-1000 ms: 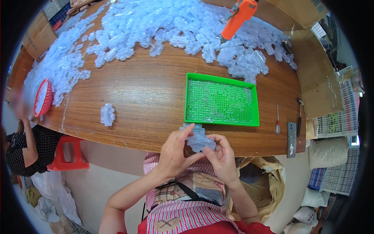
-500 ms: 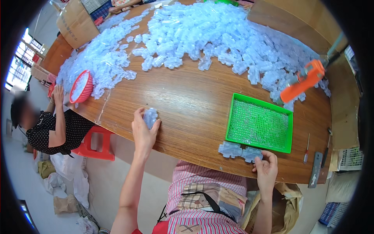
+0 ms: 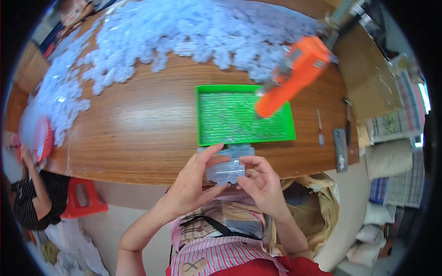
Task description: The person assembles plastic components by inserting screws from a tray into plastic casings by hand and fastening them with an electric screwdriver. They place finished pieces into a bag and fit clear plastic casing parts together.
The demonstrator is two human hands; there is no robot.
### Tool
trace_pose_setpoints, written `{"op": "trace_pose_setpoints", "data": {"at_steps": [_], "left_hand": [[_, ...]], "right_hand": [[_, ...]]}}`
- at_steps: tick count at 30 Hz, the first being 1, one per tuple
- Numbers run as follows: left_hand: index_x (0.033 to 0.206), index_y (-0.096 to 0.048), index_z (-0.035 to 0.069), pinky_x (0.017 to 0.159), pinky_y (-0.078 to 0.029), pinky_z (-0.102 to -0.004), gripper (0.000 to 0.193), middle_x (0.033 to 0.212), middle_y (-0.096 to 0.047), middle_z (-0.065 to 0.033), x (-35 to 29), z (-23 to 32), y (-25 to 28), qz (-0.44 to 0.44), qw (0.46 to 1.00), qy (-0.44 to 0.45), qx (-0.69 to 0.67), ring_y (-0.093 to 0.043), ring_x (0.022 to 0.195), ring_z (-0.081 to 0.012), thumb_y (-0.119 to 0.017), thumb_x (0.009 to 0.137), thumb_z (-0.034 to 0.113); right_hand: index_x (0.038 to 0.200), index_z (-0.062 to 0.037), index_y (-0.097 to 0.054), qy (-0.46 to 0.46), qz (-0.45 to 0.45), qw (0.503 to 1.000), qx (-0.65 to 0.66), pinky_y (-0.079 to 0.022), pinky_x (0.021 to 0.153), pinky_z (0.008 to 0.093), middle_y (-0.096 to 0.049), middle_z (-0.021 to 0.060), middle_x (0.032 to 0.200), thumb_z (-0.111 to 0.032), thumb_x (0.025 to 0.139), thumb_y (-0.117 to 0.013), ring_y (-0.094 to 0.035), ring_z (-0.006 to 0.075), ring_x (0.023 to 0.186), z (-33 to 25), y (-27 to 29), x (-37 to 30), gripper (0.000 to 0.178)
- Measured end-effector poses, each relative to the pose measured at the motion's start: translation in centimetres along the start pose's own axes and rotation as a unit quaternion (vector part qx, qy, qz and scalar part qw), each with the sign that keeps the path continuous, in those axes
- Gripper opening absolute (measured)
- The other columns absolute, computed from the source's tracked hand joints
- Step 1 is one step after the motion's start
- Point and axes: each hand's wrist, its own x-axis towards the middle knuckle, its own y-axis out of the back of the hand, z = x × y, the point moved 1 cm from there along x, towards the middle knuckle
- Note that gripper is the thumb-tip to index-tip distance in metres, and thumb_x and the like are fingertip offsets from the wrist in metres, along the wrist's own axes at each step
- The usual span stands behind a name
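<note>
Ref. landmark: green tray (image 3: 245,142). Clear plastic pc (image 3: 225,172) is just on the near side of tray, held b/w both hands. L hand (image 3: 192,181): fingers part-bent, thumb and forefinger closed on pc's left side. R hand (image 3: 261,182): fingers curled, thumb and forefinger closed on its right end. Progress (est.): part-way; one pc in hand, loose pcs (image 3: 240,150) on the surface (image 3: 138,115) b/w it and tray, finished or not n/k. Large heap (image 3: 161,34) of similar pcs beyond tray, touched by neither hand; most qty appears outstanding. Orange power driver (image 3: 294,76) is over tray's right side, in neither hand. Not verified: pc's gripped edges, under fingers; loose pcs, partly behind L hand; tray contents, too fine to ID; driver, blurred, masking part of tray.
</note>
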Motion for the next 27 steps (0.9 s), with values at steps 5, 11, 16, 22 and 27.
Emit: {"op": "trace_pose_setpoints", "data": {"at_steps": [5,11,16,22,27], "left_hand": [[0.139,-0.032,0.01,0.1,-0.026,-0.0492,0.101,0.131,-0.038,-0.0147,1.4,-0.3,-1.5,0.032,0.948,0.014,0.317,-0.03,0.123,-0.0384,-0.085,0.055,0.026],[0.128,-0.047,0.024,0.102,-0.015,-0.0523,0.079,0.136,-0.031,-0.0113,0.7,-3.4,-2.1,0.065,0.917,-0.053,0.389,-0.019,0.13,-0.0367,-0.08,0.061,0.045],[0.119,-0.054,0.025,0.102,-0.015,-0.0502,0.059,0.134,-0.037,-0.0088,1.5,-4.6,-2.9,0.087,0.898,-0.059,0.427,-0.023,0.131,-0.0342,-0.077,0.067,0.041],[0.122,-0.053,0.017,0.102,-0.014,-0.0489,0.063,0.133,-0.041,-0.0084,1.7,-4.0,-2.2,0.072,0.923,-0.034,0.377,-0.027,0.129,-0.0308,-0.071,0.071,0.05],[0.114,-0.055,0.01,0.093,-0.032,-0.0449,0.035,0.114,-0.055,-0.0105,3.5,-2.9,0.9,0.131,0.922,-0.047,0.361,-0.044,0.113,-0.0316,-0.065,0.082,0.021]], "right_hand": [[0.117,0.0014,-0.048,0.025,0.194,0.977,-0.085,-0.049,0.065,0.0218,-0.058,0.0071,0.095,-0.007,0.09,-0.058,-0.056,0.0089,0.075,0.0,6.5,-0.7,0.031],[0.113,0.003,-0.044,0.021,0.228,0.965,-0.126,-0.051,0.064,0.023,-0.057,0.012,0.098,-0.005,0.09,-0.057,-0.058,0.0109,0.074,1.2,10.0,-0.3,0.027],[0.103,0.0051,-0.054,0.037,0.251,0.943,-0.216,-0.053,0.062,0.0241,-0.052,0.0092,0.099,-0.005,0.086,-0.063,-0.064,0.0137,0.075,2.2,9.9,0.9,0.021],[0.101,0.0011,-0.056,0.145,0.306,0.813,-0.473,-0.044,0.053,0.0249,-0.052,0.0091,0.096,-0.005,0.082,-0.066,-0.052,0.0111,0.064,-1.7,6.2,1.4,0.022],[0.106,-0.0019,-0.056,0.251,0.045,0.808,-0.531,-0.044,0.082,0.04,-0.059,0.0167,0.101,-0.002,0.079,-0.062,-0.055,0.0349,0.095,-5.0,3.0,7.2,0.027]]}}
